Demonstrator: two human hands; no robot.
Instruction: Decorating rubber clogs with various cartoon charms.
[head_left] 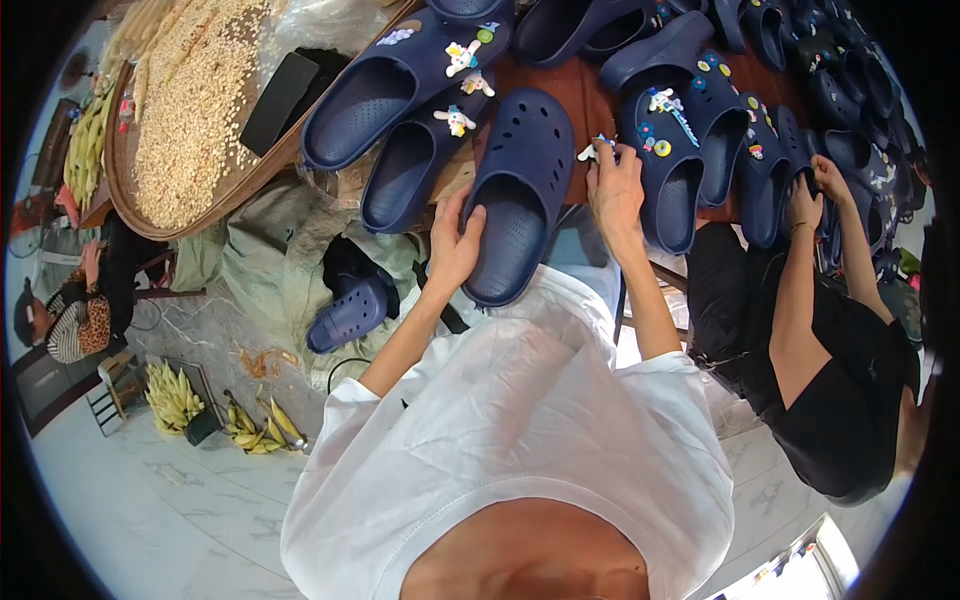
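A plain navy clog (520, 190) lies toe-up in front of me on the brown table (572, 95). My left hand (455, 245) grips its left side near the heel. At the clog's right edge, my right hand (615, 190) pinches a small white and blue charm (596, 148) between its fingertips. Other navy clogs (400, 80) with colourful charms lie around it.
A person in black stands at my right, one hand (805, 195) on a decorated clog (765, 170). A round tray of grain (190, 100) sits at the left. One clog (348, 315) lies on sacks below. Bananas (255, 425) lie on the marble floor. Another person (65, 310) sits far left.
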